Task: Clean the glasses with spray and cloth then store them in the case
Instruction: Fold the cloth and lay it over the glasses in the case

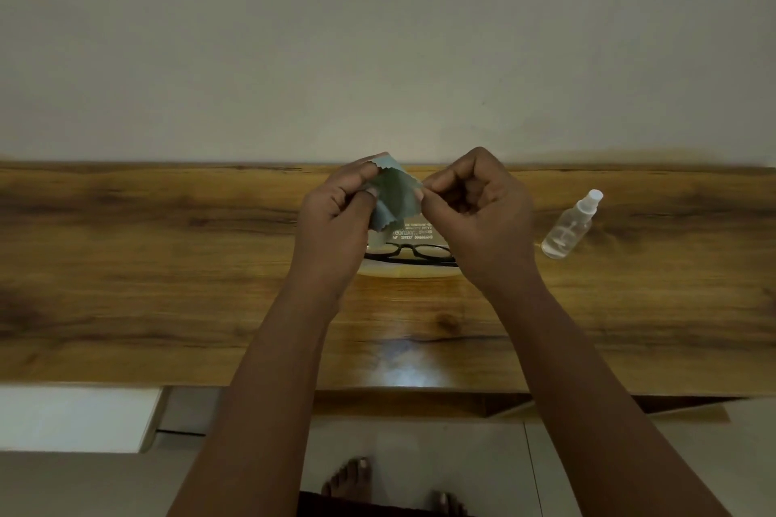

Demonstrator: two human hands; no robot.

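1. Bare feet stand on the pale floor at the bottom of the head view, nearest the camera, just in front of the counter's near edge.
2. Two bare forearms reach up from there over the wooden counter, which runs the full width of the view against a plain light wall.
3. Held above the counter, the left hand pinches the left side of a grey-green cloth between thumb and curled fingers.
4. On the other side of the cloth, the right hand pinches its right corner with thumb and forefinger, the other fingers curled into the palm.
5. That cloth hangs between the two hands, partly unfolded, its zigzag edge showing at top and bottom.
6. Directly below the cloth, the black-framed glasses lie in an open case with a pale rim, which rests on the counter; printed lettering shows on the case's inner lid, too small to read.
7. Right of the case and well apart from it, a clear spray bottle with a white cap lies tilted on the counter, cap pointing toward the wall.
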